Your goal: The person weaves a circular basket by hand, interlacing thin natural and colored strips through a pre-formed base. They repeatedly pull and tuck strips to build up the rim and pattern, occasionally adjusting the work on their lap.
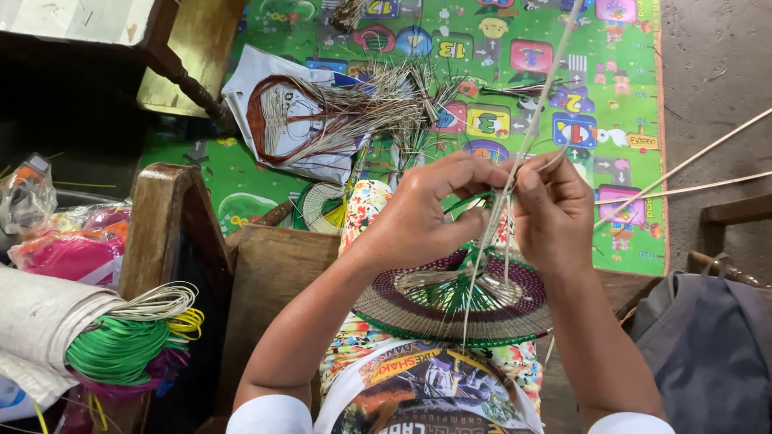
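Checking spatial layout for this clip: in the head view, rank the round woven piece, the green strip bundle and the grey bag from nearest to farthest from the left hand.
1. Round woven piece: directly below the left hand, on the lap.
2. Grey bag: lower right, beyond the right hand.
3. Green strip bundle: far lower left, past the wooden chair arm.

A cluttered floor workspace seen from above.

You look down on a bright green children's play mat (pixel 265 181) with cartoon tiles, filling the upper middle of the frame. At the upper right you see bare grey concrete floor (pixel 716 64). A dark turned-leg wooden table (pixel 173 60) sits at the upper left, a brown wooden chair frame (pixel 165 233) at the left, and a grey cloth bag (pixel 708 345) at the lower right. The light is soft and even.
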